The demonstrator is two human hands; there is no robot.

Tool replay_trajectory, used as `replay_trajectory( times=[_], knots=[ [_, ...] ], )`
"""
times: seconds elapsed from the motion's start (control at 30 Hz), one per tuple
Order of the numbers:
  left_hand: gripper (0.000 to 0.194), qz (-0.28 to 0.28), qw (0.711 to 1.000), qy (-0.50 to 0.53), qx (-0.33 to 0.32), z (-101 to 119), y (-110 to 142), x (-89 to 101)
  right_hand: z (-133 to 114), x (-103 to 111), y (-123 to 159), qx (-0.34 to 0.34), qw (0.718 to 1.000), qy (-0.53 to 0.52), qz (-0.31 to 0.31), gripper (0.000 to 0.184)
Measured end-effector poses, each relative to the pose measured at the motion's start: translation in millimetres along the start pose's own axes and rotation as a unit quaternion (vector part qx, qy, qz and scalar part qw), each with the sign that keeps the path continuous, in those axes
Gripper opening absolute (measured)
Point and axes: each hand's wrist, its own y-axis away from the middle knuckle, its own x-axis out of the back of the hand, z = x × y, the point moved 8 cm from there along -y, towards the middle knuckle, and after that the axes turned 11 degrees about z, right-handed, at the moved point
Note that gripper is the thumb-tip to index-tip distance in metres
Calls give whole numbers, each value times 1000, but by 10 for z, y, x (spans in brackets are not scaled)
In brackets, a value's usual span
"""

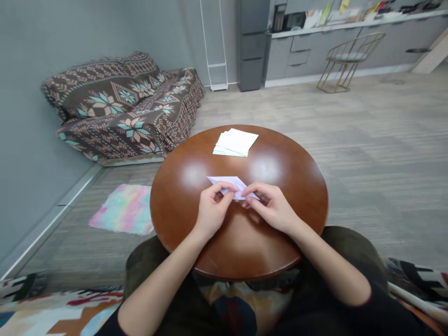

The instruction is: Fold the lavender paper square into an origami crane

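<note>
A folded piece of pale lilac paper [227,182] lies on the round brown wooden table [182,219], near its middle. My left hand [211,209] pinches the paper's near left side with curled fingers. My right hand [271,205] pinches its right end, fingertips pressed together on the fold. Both hands rest low on the tabletop, close together. Part of the paper is hidden under my fingers.
A small stack of white and pale green paper sheets [235,142] sits at the table's far side. A patterned sofa [122,107] stands at the left wall, a pastel rug [124,208] lies on the floor, and a gold wire chair [352,58] stands by grey cabinets.
</note>
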Motion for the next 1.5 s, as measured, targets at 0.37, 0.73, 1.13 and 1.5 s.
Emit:
replay_trajectory(
  times=[0.37,0.73,1.13,1.5],
  knots=[
    [21,-71,995,43,60,-99,62,-118,19,98,-32,-10,998,43,36,11],
    [13,-44,998,18,29,-51,42,-76,102,74,9,-47,997,-47,29,18],
    [12,-21,999,20,39,-76,44,-59,113,126,-18,-65,993,-75,67,25],
    [13,12,1000,-14,13,-44,49,-35,167,112,-28,-104,985,-118,76,33]
  ],
)
